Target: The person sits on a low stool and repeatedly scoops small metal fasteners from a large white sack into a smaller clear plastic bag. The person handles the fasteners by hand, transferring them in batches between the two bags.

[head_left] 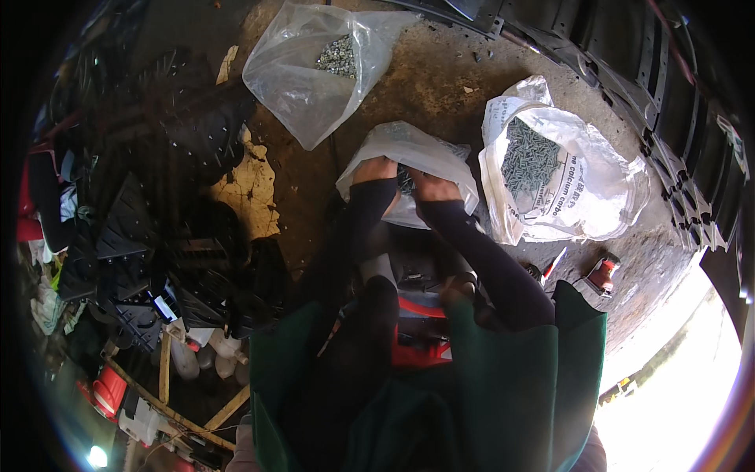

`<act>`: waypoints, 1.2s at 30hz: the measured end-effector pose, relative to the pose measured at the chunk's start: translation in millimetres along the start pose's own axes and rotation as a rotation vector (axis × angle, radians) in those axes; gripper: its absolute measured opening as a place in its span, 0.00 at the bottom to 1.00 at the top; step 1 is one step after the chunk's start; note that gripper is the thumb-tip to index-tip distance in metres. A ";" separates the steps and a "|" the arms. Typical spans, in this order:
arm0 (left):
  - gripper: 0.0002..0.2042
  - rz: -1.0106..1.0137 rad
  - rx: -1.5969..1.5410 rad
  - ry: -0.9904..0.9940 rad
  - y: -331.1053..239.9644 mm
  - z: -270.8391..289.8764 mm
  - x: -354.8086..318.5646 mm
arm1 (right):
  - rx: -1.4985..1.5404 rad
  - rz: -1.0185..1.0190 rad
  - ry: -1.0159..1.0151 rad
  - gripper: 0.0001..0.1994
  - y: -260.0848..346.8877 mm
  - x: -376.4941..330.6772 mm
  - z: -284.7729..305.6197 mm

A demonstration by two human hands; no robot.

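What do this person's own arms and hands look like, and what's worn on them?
Plain, close-fitting dark sleeves run down to about the wrists. No glove shows on the left hand or the right hand, though parts of both are hidden.

We see blue-grey screws point(528, 161), a milky-white bag point(405, 140), a black-lettered white sack point(609, 193), dark green cloth point(503, 362).

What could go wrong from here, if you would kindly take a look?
The thin plastic bag at the left hand and right hand looks soft; it might slump and spill its small metal pieces. The white sack to its right gapes open, so a knock could tip out its screws.
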State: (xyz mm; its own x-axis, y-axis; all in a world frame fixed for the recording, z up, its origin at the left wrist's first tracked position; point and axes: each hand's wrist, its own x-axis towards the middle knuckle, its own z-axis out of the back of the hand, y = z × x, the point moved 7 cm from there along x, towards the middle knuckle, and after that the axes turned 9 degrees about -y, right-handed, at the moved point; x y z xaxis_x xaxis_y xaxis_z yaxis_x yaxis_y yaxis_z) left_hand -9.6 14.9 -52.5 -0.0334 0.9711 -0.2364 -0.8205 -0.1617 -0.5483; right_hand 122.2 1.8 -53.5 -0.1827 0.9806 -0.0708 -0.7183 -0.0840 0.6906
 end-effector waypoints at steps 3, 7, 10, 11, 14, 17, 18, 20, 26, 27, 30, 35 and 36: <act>0.09 0.144 -0.027 -0.056 3.2 9.6 -6.5 | -0.025 0.096 0.001 0.16 1.6 4.5 -21.3; 0.10 0.315 -0.120 -0.081 9.3 26.3 -17.7 | -0.239 0.268 -0.052 0.15 -13.1 -9.7 -40.8; 0.11 0.333 -0.202 -0.118 8.7 28.6 -20.5 | -0.593 0.518 0.087 0.13 -23.1 -18.0 -44.6; 0.12 0.360 -0.237 -0.095 10.3 24.0 -21.5 | -0.430 0.375 0.135 0.13 -31.4 -12.3 -35.0; 0.12 0.326 -0.459 -0.145 9.5 13.1 -19.3 | 0.411 -0.357 0.405 0.16 -50.5 -5.2 -11.3; 0.12 0.460 -0.924 -0.087 15.0 -4.6 -20.1 | 0.811 -0.773 0.476 0.17 -23.2 -8.4 2.4; 0.13 0.558 -1.080 0.014 15.5 -13.4 -22.6 | 1.005 -0.827 0.455 0.17 -10.3 -5.3 8.9; 0.14 0.750 -1.375 0.165 11.3 -23.1 -29.0 | 1.148 -0.970 0.471 0.18 3.2 -5.1 18.5; 0.14 0.983 -1.890 0.449 -21.0 -7.0 -41.4 | 1.456 -1.017 0.599 0.23 35.2 -4.0 32.8; 0.14 0.979 -1.915 0.435 -22.7 -3.0 -39.7 | 1.428 -1.063 0.582 0.24 35.7 -5.7 32.4; 0.13 0.904 -2.053 0.477 -32.7 6.8 -35.8 | 1.445 -1.171 0.558 0.26 41.6 -6.8 34.4; 0.12 1.010 -2.073 0.360 -26.8 -0.4 -41.4 | 1.504 -1.202 0.569 0.29 47.7 -5.0 41.1; 0.12 1.025 -2.082 0.336 -24.9 -3.0 -42.2 | 1.542 -1.181 0.579 0.29 48.7 -5.1 41.9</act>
State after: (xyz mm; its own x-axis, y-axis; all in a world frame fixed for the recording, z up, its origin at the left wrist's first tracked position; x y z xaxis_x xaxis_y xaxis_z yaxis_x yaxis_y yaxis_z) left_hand 14.0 -22.6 -31.3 0.3342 0.4726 -0.8155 0.8645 -0.4984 0.0654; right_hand 116.2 0.1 10.7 -0.5218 0.2453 -0.8171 0.3769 0.9255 0.0372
